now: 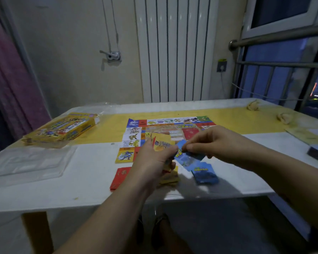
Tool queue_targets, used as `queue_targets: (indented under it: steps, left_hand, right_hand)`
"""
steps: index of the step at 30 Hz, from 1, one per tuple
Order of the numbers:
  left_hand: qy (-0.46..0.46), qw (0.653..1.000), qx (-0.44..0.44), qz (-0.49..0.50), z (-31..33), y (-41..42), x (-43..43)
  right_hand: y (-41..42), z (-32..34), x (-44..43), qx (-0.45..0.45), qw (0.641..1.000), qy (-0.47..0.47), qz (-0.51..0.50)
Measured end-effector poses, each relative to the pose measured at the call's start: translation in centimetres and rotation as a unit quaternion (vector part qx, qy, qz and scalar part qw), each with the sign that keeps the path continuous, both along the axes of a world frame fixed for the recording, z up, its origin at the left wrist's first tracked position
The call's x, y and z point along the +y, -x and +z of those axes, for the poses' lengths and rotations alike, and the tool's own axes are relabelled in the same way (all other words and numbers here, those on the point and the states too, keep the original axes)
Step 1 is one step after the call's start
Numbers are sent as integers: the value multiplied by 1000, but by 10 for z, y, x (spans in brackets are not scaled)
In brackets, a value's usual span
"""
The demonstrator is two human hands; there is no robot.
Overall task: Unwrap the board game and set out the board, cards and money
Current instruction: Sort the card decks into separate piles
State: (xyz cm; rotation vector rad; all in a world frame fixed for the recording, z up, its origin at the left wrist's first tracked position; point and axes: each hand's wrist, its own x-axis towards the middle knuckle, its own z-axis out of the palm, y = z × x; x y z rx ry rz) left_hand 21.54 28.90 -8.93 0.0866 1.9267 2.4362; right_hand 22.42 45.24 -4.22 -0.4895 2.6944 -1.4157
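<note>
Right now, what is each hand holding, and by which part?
The left hand grips a stack of yellow cards around its lower end. The right hand pinches a blue card near its top edge.

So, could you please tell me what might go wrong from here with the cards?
1. The left hand grips a tilted stack of yellow cards; some could slip out and scatter over the board.
2. The right hand pinches a blue card by one edge, so it might bend or miss the blue pile.
3. The red pile lies close to the front edge of the table, where a forearm could sweep it off.
</note>
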Motion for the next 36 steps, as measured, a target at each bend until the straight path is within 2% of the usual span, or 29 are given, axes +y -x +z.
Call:
queue_targets:
  steps: [3, 6, 8, 11, 13, 15, 18, 23, 26, 30, 32, 34, 36]
  left_hand:
    - [-102, 993, -60, -5, 4, 2, 9]
    - [-244, 961, -133, -10, 4, 6, 5]
    - [-246, 959, -140, -15, 1, 4, 2]
    - [-164, 981, -99, -43, -5, -4, -4]
    - [-83, 992, -71, -66, -5, -12, -7]
    - [-47, 995, -53, -75, -6, -15, -7]
    - [-29, 997, -33, -61, -7, -17, -6]
    - [-51, 998, -23, -28, -8, -20, -15]
    - [-114, 993, -41, -1, -7, -17, -32]
    - [-83, 996, -26, 13, -9, -16, -48]
    - [-55, 998, -23, 26, -12, -14, -49]
    - [-18, 999, -13, 43, -15, -10, -51]
    - [30, 999, 13, 42, -14, -7, -53]
  right_hand:
    - [3, -10, 18, 22, 998, -7, -66]
    - [4, -31, 26, 29, 991, -95, -91]
    - [3, -44, 28, 34, 977, -186, -96]
    - [1, -48, 28, 49, 948, -300, -92]
    - [1, -42, 27, 95, 953, -271, -100]
    - [4, -31, 20, 122, 977, -143, -99]
    - [6, -17, -3, 63, 997, 13, -46]
    - [19, -15, -27, 48, 998, 17, -42]
    - [23, -14, -30, 14, 994, 99, -53]
    - [22, -19, -40, -75, 972, 219, -25]
    - [17, -21, -46, -97, 973, 208, -4]
    - [10, -19, -50, -63, 993, 96, 8]
    - [7, -14, -51, 15, 1000, -21, 17]
